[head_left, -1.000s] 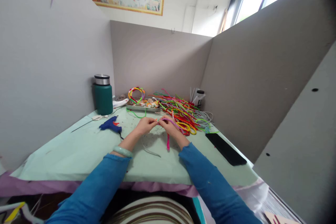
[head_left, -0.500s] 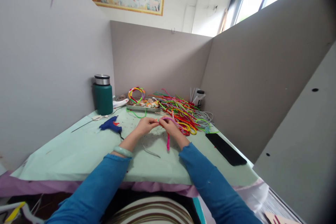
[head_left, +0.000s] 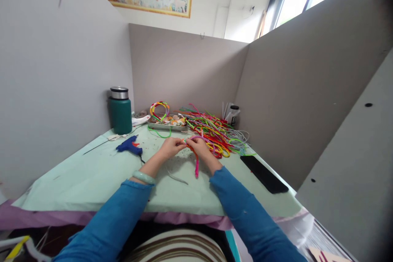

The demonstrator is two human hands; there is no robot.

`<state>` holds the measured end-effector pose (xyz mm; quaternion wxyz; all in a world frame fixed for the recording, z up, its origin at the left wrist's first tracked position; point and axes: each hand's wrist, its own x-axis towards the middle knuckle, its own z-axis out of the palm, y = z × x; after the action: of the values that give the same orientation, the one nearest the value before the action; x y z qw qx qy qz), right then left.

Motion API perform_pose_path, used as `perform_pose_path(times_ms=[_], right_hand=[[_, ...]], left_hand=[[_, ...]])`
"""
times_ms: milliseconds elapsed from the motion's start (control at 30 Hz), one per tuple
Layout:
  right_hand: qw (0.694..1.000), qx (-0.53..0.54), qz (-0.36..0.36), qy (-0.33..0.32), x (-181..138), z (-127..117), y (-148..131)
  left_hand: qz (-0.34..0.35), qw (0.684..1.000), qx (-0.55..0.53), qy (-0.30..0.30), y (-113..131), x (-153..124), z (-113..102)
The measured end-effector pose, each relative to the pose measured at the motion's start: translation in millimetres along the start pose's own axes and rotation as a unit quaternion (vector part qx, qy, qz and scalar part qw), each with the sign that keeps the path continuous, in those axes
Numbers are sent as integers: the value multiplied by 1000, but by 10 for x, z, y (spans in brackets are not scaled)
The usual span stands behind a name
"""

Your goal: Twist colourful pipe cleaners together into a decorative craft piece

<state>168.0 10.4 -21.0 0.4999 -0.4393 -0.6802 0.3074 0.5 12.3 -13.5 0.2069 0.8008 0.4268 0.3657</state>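
A bendy strip (head_left: pixel 197 168), orange with a pink end, hangs down just below the middle of the picture. The right hand (head_left: pixel 199 147) pinches it tight between thumb and fingers. The left hand (head_left: pixel 172 146) is pinched too, its thumb and finger pressed together on a small pale bit (head_left: pixel 185 141) beside the right fingertips. I can't tell if that bit joins the strip. A big colourful pile (head_left: pixel 211 129) lies right of the middle. A blue glue gun (head_left: pixel 129 145) lies left of the middle.
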Motion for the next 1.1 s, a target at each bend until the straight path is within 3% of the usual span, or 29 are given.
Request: perform_pose_path(times_ms=[500,733,1100], right_hand=[[999,37,37,14,14,19,16],[969,175,163,-69,-29,25,-28],[949,186,230,-110,-56,15,-62]], left_hand=[[43,998,38,9,28,-28,-4],[71,995,72,6,92,-69,-33],[81,995,41,41,67,-74,-3]])
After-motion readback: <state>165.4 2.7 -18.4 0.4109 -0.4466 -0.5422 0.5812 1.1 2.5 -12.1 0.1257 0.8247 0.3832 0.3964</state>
